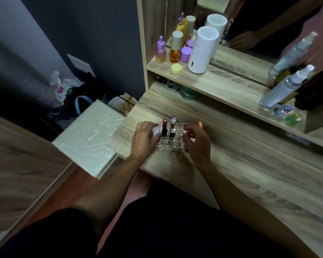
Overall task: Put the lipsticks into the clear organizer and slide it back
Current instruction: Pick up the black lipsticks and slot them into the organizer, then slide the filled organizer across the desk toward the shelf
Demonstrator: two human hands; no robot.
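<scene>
The clear organizer sits on the wooden dressing table near its front left corner. Two lipsticks stand upright in its back slots: a dark red one and a black one with a clear faceted cap. My left hand grips the organizer's left side, and a white tube-like item shows under its fingers. My right hand grips the right side. A pink item shows by the right fingers, mostly hidden.
A raised shelf behind holds purple and amber bottles, a yellow jar, a white cylinder device and spray bottles at right. A green jar sits under the shelf. A mirror stands behind. A white padded stool is left of the table.
</scene>
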